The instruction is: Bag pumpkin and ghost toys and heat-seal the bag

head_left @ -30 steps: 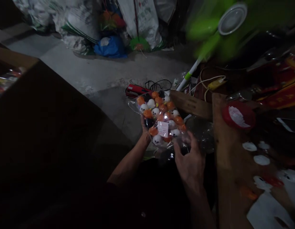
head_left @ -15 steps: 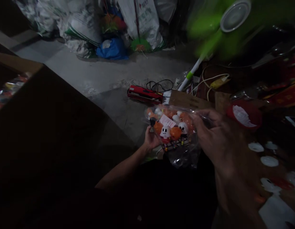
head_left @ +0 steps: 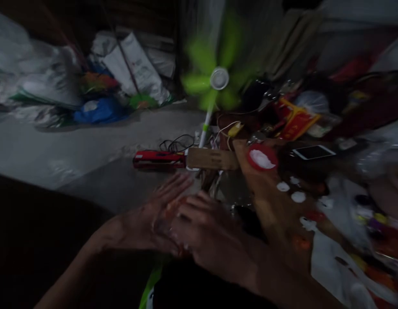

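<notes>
In the dim, blurred head view, my left hand [head_left: 137, 223] has its fingers stretched forward along one side of a clear plastic bag of figures [head_left: 166, 219]. My right hand [head_left: 208, 227] curls over the bag's other side, fingers bent around it. The bag is squeezed between both hands above my lap. Only an orange patch and some shiny film show; the hands cover the remainder.
A green fan [head_left: 219, 78] spins ahead. A red tool-like case [head_left: 158, 159] lies on the floor beside a wooden board [head_left: 213, 159]. On the table at right are a red bowl [head_left: 262, 157], a phone [head_left: 314, 152] and white pieces [head_left: 298, 197]. Sacks [head_left: 137, 64] stand behind.
The view has swung right, showing more of the table. The bag has come closer to my body; both hands now press around it, where before my right hand held its upper edge.
</notes>
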A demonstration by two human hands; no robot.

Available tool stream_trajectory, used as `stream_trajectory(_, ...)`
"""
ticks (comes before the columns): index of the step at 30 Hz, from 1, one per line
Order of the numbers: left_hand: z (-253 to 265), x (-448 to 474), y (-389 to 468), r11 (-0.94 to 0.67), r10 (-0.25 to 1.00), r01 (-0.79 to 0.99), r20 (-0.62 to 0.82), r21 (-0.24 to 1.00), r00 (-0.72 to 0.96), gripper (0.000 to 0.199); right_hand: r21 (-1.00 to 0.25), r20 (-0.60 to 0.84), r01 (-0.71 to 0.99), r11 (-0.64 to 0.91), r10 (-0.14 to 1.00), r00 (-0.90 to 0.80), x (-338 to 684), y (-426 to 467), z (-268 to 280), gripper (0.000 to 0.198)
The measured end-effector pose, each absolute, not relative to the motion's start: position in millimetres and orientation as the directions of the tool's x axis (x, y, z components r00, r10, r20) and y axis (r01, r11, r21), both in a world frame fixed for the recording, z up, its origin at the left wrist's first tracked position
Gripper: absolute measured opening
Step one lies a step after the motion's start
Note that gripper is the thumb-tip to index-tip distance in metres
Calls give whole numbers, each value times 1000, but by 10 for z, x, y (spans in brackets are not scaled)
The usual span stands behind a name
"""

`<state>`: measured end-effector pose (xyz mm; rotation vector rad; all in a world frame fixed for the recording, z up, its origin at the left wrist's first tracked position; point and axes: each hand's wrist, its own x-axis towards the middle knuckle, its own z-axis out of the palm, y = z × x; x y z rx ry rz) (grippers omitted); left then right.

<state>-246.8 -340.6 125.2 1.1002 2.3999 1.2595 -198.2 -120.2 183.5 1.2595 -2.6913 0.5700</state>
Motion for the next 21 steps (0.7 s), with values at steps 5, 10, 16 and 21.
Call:
stream_trajectory(5, 1516, -2753, -2967, 187, 944, 773, 106, 606, -311, 89, -248, 306, -746, 618, -681, -665, -1768, -1165, 1871, 4)
stream_trajectory(10, 1818, -2806, -2709, -84, 965, 662, 227, 745, -132, 32, -435, 491, -655, 618, -448, -747, -1587, -887, 2057, 18)
stream_trajectory(16, 2018, -2498, -2331, -237, 898, 540, 394, 808, -196, 39, -573, 629, -485, 661, -26, -777, -1435, -429, 2038, 24)
stream_trajectory(21, 2217, -2227, -1886, -141, 850, 599, 407, 788, -335, 36, -577, 763, -224, 786, 420, -492, -1074, -22, 1920, 35)
